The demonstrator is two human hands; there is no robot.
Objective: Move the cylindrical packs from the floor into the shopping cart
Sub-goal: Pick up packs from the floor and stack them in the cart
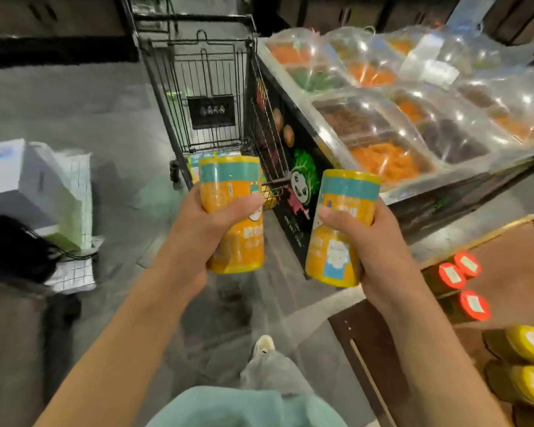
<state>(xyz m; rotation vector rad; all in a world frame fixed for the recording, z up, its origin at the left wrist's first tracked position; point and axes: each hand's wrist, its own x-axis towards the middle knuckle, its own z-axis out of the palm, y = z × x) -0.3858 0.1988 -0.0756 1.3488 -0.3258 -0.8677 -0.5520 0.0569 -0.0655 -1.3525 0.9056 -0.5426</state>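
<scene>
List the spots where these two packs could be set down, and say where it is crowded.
Free: most of the shopping cart basket behind the pack already at its near end, and the brown shelf beyond the red-lidded jars. Crowded: the covered food counter, and both hands, left hand and right hand, each gripping a pack.

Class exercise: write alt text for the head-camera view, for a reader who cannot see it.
A person holds one orange cylindrical pack upright in each hand, left hand and right hand, in front of a black wire shopping cart that already holds similar packs. A deli counter of covered food trays stands to the right.
</scene>
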